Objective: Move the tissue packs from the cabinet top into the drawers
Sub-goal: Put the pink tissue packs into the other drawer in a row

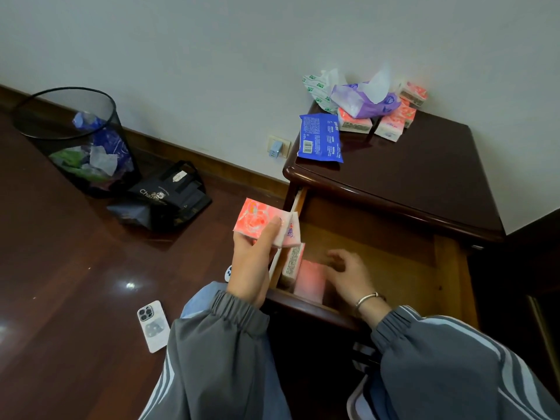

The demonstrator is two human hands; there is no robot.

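Note:
My left hand (pixel 253 262) grips pink tissue packs (pixel 260 221) just left of the open top drawer (pixel 394 262) of the dark wooden cabinet (pixel 409 174). My right hand (pixel 348 275) is inside the drawer, blurred, its fingers spread beside a pink pack (pixel 309 278) lying in the front left corner. Another pack (pixel 293 262) stands on edge against the drawer's left wall. On the cabinet top a blue pack (pixel 319 137) lies near the left edge. Behind it sit a purple pack (pixel 363 101) with a tissue sticking out, a green-and-white pack (pixel 318 89) and several pink packs (pixel 394 121).
A black mesh waste bin (pixel 75 137) with rubbish stands on the wooden floor at the left. A black bag (pixel 163 198) lies beside it. A white phone (pixel 153 325) rests on the floor near my left sleeve. A charger (pixel 275 148) is plugged into the wall socket.

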